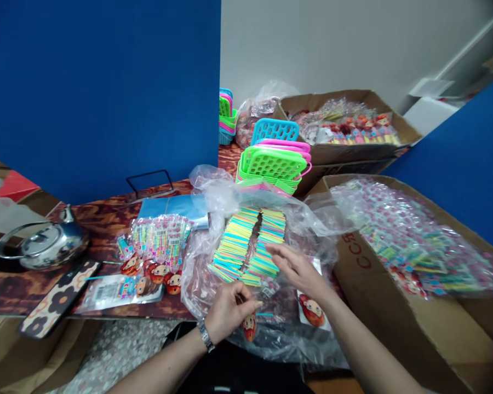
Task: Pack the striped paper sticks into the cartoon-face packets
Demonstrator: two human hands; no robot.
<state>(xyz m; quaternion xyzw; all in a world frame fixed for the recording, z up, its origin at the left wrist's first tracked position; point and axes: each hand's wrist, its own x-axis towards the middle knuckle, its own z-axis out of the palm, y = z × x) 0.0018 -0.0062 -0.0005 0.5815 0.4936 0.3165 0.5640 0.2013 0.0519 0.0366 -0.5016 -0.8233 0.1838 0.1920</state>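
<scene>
In the middle of the table, thin coloured sticks (pixel 234 241) in yellow, green, blue and orange lie in two stacked rows on a crumpled clear plastic sheet (pixel 197 262). My right hand (pixel 298 271) reaches over the near end of the right-hand row, its fingers stretched out and touching or just above the sticks. Nearer to me, my left hand (pixel 230 312) is closed in a pinch on a small clear packet printed with a red-haired cartoon head (pixel 249 327). The packet is partly hidden by the fingers. A single blue stick (pixel 265 314) shows beside it.
Filled stick packets (pixel 160 238), an empty-looking printed bag (pixel 123 290), a flowered case (pixel 59 301) and a metal kettle (pixel 51 243) stand left. Colourful plastic baskets (pixel 273 161) are stacked behind. Cardboard boxes (pixel 363 262) of packets border the right. A cartoon card (pixel 312 312) lies by my right forearm.
</scene>
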